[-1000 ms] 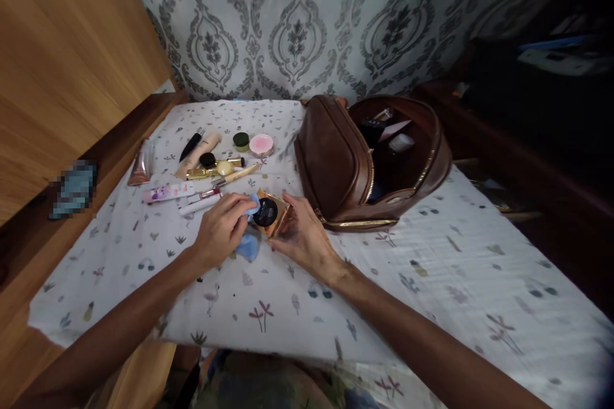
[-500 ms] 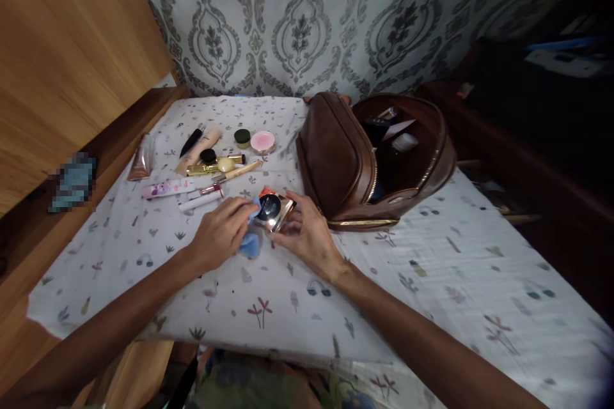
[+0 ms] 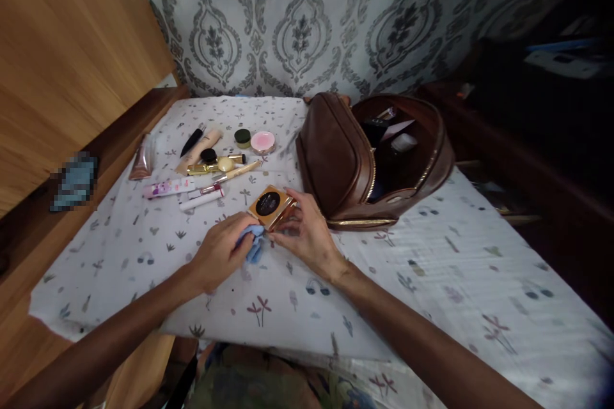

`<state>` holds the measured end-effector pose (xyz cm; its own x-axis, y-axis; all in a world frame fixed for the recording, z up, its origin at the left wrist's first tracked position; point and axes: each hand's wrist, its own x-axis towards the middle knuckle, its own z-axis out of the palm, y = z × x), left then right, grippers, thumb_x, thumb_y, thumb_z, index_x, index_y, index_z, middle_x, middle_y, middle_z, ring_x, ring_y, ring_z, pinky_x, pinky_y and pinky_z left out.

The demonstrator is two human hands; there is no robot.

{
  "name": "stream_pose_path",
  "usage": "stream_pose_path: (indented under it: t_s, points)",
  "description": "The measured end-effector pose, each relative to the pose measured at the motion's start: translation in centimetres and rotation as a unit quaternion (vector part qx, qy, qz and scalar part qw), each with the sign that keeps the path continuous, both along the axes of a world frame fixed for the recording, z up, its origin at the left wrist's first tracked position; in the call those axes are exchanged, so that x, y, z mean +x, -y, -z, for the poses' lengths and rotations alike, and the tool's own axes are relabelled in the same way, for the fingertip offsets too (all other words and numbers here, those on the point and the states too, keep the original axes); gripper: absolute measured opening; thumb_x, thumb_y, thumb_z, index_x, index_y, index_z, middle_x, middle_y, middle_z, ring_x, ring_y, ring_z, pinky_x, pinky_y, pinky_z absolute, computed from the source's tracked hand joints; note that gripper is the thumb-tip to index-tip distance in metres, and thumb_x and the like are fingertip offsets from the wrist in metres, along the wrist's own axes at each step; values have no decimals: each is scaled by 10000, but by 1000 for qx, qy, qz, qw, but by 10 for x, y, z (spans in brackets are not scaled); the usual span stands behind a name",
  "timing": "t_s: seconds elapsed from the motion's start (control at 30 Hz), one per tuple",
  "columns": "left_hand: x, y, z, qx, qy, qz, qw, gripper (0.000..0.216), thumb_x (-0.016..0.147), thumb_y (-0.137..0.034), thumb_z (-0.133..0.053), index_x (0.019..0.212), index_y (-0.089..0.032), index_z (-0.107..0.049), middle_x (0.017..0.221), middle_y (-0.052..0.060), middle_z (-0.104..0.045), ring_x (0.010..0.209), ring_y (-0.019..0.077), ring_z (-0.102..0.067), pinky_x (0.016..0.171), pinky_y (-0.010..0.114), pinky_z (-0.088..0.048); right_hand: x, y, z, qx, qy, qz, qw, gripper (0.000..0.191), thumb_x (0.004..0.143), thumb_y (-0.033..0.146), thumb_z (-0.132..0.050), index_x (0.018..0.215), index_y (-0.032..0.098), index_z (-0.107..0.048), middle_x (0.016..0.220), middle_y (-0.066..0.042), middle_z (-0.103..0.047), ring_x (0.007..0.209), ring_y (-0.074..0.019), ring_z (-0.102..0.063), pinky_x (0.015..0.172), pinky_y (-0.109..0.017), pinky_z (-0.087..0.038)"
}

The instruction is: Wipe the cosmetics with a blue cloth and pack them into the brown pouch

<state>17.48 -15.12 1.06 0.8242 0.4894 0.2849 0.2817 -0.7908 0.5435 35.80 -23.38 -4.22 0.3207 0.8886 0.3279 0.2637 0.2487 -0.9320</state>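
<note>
A square gold compact (image 3: 269, 206) with a round black centre on its lid is tilted toward me above the cloth-covered table. My right hand (image 3: 309, 234) grips its right side between thumb and fingers. My left hand (image 3: 222, 249) is closed on a crumpled blue cloth (image 3: 254, 248), which meets the compact's lower left edge. Just beyond the hands lie a white lip gloss tube (image 3: 202, 199), a pink-and-white tube (image 3: 169, 188) and a brush-like stick (image 3: 238, 171).
An open brown leather bag (image 3: 336, 156) with cosmetics inside stands right of the hands. Farther back lie a pink round compact (image 3: 263, 142), a dark-lidded jar (image 3: 242, 138), a beige tube (image 3: 204, 148) and a brownish tube (image 3: 142, 160). A wooden panel (image 3: 81, 32) rises at left.
My left hand and the blue cloth have slid down toward me off the compact's upper face. The compact's lid now shows gold instead of bright reflections. My right hand keeps its hold.
</note>
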Motion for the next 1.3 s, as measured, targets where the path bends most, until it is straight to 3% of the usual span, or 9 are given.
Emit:
stream_pose_path:
  t_s: [0.23, 0.47, 0.57, 0.67, 0.77, 0.87, 0.97, 1.07, 1.3]
  points:
    - [-7, -6, -4, -154, 30, -46, 987, 157, 934, -274, -494, 963, -192, -624, 799, -18, -637, 688, 130, -569, 622, 231, -448, 5, 2, -8, 30, 54, 13, 998, 621, 774, 149, -739, 1341, 257, -511, 1233, -94, -517, 794, -158, -677, 738, -354, -654]
    - [-8, -11, -6, -169, 60, -109, 978, 151, 926, -290, -514, 985, -204, -624, 720, -47, -551, 581, 110, -463, 517, 213, -381, 13, 3, -17, 38, 146, 69, 986, 233, 809, 270, -765, 1025, 211, -699, 880, -25, -577, 592, -121, -566, 568, -280, -561]
    - [-5, -14, -8, -101, 72, -110, 986, 142, 931, -237, -507, 995, -201, -629, 765, -34, -599, 614, 119, -516, 566, 228, -433, 8, 5, -18, 44, 169, 77, 982, 161, 815, 270, -753, 952, 209, -697, 816, -11, -568, 571, -115, -539, 551, -262, -524]
    - [0, -15, -10, 51, 85, -77, 992, 179, 948, -162, -463, 1031, -185, -620, 912, 23, -659, 805, 164, -620, 723, 276, -509, 4, 7, -19, 47, 177, 79, 980, 143, 814, 258, -747, 933, 208, -684, 821, -7, -567, 548, -103, -517, 544, -255, -508]
    - [5, -12, -13, 207, 76, -44, 974, 240, 960, -87, -410, 1075, -166, -604, 994, 80, -665, 925, 204, -640, 802, 331, -539, 2, 9, -21, 50, 187, 79, 978, 141, 814, 249, -743, 924, 205, -667, 825, -6, -560, 552, -101, -509, 540, -249, -494]
    - [11, -3, -15, 306, 68, -15, 949, 246, 959, -54, -412, 1098, -139, -597, 1013, 122, -662, 960, 233, -638, 825, 373, -567, -1, 10, -24, 58, 198, 75, 976, 112, 826, 228, -722, 909, 206, -650, 813, -1, -545, 564, -104, -504, 548, -247, -483]
    - [19, 10, -14, 331, 76, 46, 939, 242, 962, -68, -445, 1149, -127, -588, 1071, 148, -662, 1036, 256, -629, 882, 406, -580, -3, 11, -27, 62, 219, 74, 971, 63, 837, 171, -654, 835, 216, -610, 777, 6, -525, 592, -118, -503, 570, -248, -474]
    - [25, 20, -11, 331, 77, 97, 936, 260, 959, -80, -468, 1190, -125, -580, 1153, 167, -650, 1124, 274, -609, 949, 428, -566, -3, 11, -28, 66, 234, 88, 966, 164, 810, 89, -564, 724, 221, -520, 736, 6, -498, 638, -136, -499, 583, -248, -455]
    - [25, 15, -12, 298, -5, 50, 953, 334, 978, -106, -391, 1292, -156, -493, 1204, 150, -613, 1118, 280, -593, 867, 435, -596, 0, 10, -27, 49, 194, 69, 977, 155, 760, 86, -618, 782, 219, -541, 733, 19, -494, 638, -138, -515, 599, -254, -469]
